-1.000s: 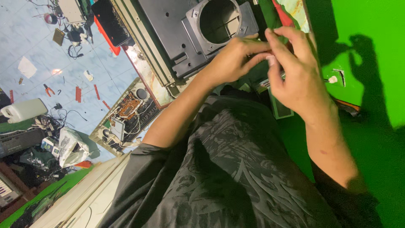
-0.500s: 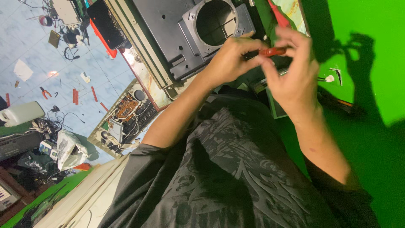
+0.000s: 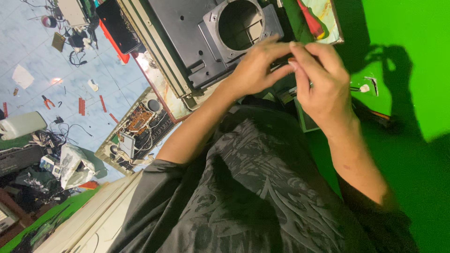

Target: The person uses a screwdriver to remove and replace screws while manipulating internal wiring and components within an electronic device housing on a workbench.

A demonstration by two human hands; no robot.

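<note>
My left hand point(image 3: 255, 70) and my right hand point(image 3: 323, 89) meet fingertip to fingertip above the near edge of a dark grey metal housing point(image 3: 187, 37) with a big round opening point(image 3: 241, 23). The fingers of both hands are pinched together. Anything small between them is hidden, apart from a reddish speck at the fingertips. A red-handled screwdriver point(image 3: 311, 21) lies on a board just beyond my right hand, untouched.
A green surface point(image 3: 412, 56) spreads to the right, with a small white part point(image 3: 364, 88) on it. An opened device with circuit boards point(image 3: 136, 131) lies on the tiled floor at left, among scattered tools, cables, a black phone point(image 3: 117, 28) and a white canister point(image 3: 21, 124).
Both hands have dropped slightly away from the housing's round opening, staying joined. The short red piece seen between the fingers half a second ago is now hidden.
</note>
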